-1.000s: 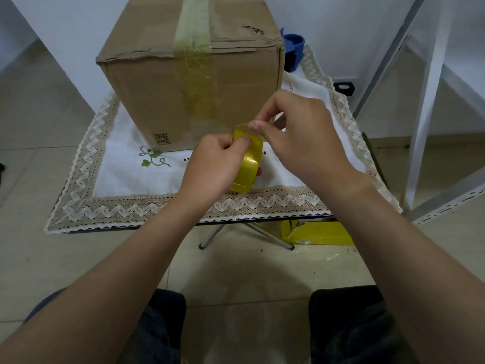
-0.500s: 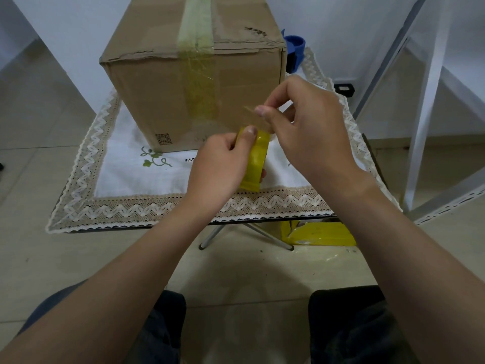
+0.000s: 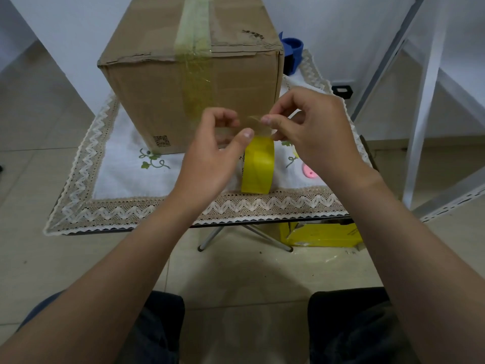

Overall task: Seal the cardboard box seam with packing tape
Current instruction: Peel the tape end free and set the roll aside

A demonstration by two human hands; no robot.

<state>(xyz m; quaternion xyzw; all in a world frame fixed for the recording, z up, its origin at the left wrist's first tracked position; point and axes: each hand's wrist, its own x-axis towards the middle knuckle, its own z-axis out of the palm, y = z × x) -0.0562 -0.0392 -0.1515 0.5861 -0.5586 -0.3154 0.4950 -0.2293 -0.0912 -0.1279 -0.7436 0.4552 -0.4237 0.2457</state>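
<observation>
A big cardboard box [image 3: 157,95] stands on the cloth-covered table [image 3: 126,177], with yellowish tape [image 3: 195,43] running along its top seam and down the near face. In front of it the yellow tape roll [image 3: 258,166] is edge-on to me, low over the cloth. My right hand [image 3: 315,132] pinches the peeled clear tape end [image 3: 258,124] just above the roll. My left hand [image 3: 212,158] is beside the roll with its fingers curled apart, and only the thumb tip touches the strip at the roll's top. Whether the roll rests on the cloth or hangs, I cannot tell.
A blue tape dispenser [image 3: 292,48] sits behind the box's right corner. A small pink object [image 3: 309,173] lies on the cloth under my right wrist. A yellow carton [image 3: 322,235] lies on the floor under the table. A white metal frame [image 3: 425,101] stands at the right.
My left hand has let go of the roll, which now sits lower, to the right of that hand. My right hand has pulled the tape end up, and a short strip is peeled off.
</observation>
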